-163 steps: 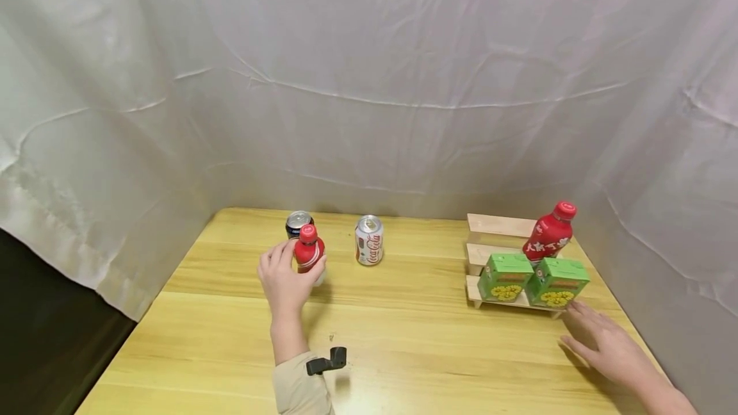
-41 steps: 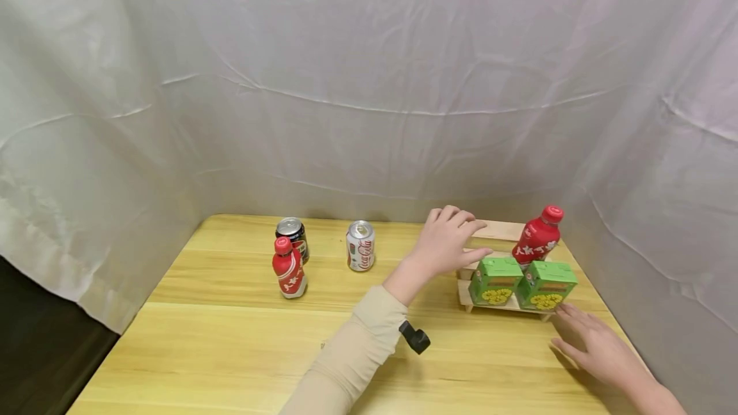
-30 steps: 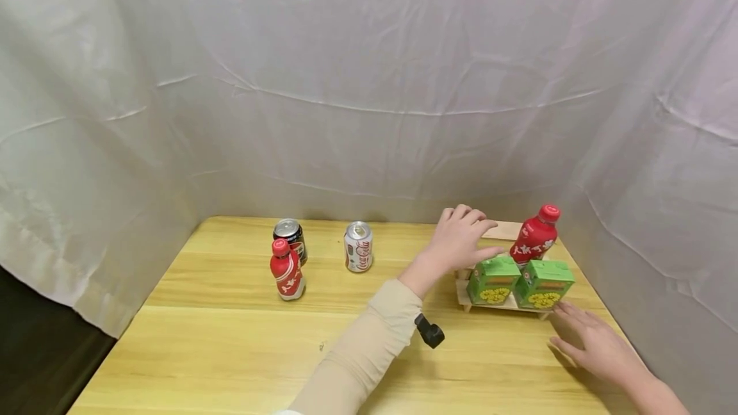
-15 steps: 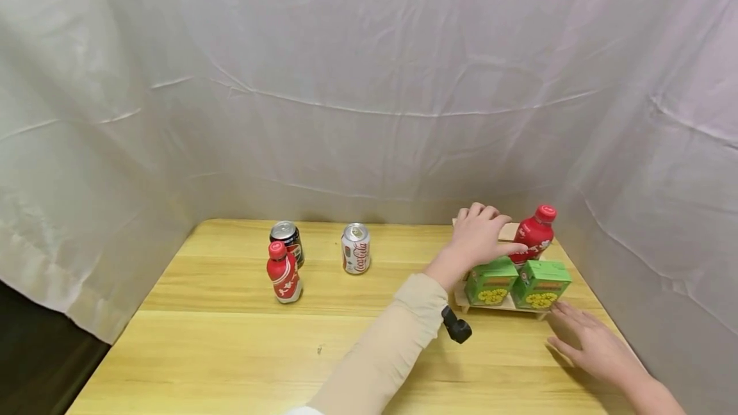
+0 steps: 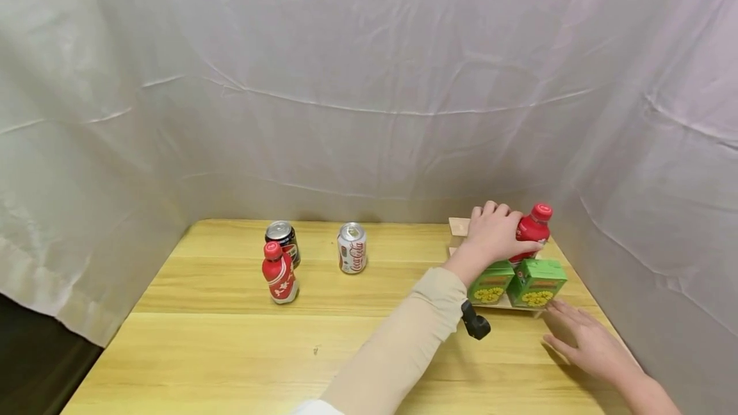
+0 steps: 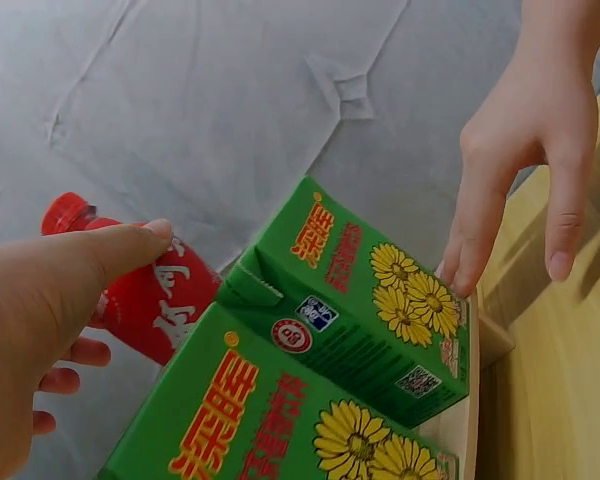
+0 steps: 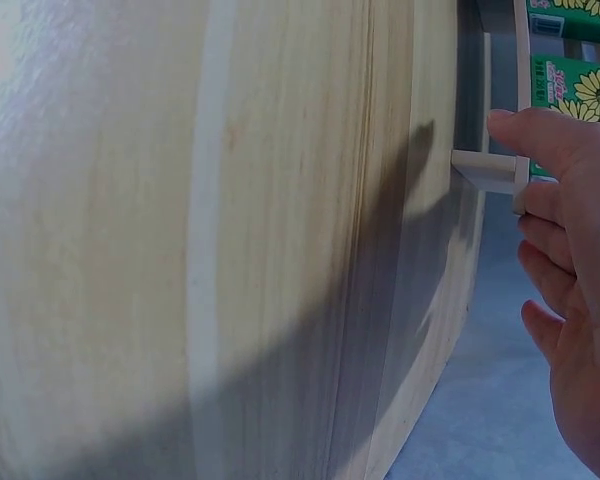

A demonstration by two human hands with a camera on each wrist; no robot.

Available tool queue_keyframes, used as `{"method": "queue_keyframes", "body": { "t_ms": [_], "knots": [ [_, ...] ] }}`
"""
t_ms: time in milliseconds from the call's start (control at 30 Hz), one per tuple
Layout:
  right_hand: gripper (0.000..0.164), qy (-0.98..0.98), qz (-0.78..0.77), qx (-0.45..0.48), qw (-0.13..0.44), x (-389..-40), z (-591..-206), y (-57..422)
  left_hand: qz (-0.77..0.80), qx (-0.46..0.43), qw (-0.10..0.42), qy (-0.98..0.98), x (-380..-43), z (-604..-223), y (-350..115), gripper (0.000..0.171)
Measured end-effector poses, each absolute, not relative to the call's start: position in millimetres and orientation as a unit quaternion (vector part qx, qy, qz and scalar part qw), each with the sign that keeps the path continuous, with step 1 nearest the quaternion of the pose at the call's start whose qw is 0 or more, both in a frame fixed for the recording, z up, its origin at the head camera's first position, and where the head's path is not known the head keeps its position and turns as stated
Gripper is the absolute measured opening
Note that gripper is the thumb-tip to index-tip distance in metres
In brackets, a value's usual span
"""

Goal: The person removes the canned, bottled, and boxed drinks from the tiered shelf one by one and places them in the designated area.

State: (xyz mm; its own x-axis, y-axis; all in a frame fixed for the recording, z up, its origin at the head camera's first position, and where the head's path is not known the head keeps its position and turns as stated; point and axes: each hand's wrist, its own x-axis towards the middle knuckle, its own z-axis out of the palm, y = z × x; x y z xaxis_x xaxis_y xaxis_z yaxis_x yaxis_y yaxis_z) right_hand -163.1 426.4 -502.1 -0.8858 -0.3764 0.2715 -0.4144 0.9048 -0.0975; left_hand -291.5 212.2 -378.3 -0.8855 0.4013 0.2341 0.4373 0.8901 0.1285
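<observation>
My left hand is at a red plastic drink bottle on a small wooden tiered rack. In the left wrist view, the thumb lies across the front of the bottle, with curled fingers on its other side. Two green drink cartons with yellow flowers stand on the rack's front step; my left wrist partly covers the nearer-left one. My right hand has its fingers extended, touching the rack's front right corner. The right wrist view shows its thumb by the rack's end.
A second red bottle stands upright at the table's left, in front of a black can. A silver cola can stands to their right. Grey cloth hangs behind and beside the wooden table.
My left hand has set the second red bottle upright at the left, left it, and crossed right to the bottle on the rack. The right hand has kept its place.
</observation>
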Motion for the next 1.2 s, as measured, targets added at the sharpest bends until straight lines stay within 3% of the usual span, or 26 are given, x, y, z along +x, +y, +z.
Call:
{"method": "queue_keyframes", "body": {
  "t_ms": [533,1200],
  "knots": [
    [0.056,-0.968,0.086,0.196,0.131,-158.7,-505.3,421.5,-0.119,-0.186,0.102,-0.970,-288.0,-385.1,219.0,0.064],
    [0.061,-0.966,0.083,0.197,0.143,-160.6,-504.9,425.0,-0.134,-0.179,0.166,-0.960,-290.2,-374.4,201.0,0.068]
  ]
}}
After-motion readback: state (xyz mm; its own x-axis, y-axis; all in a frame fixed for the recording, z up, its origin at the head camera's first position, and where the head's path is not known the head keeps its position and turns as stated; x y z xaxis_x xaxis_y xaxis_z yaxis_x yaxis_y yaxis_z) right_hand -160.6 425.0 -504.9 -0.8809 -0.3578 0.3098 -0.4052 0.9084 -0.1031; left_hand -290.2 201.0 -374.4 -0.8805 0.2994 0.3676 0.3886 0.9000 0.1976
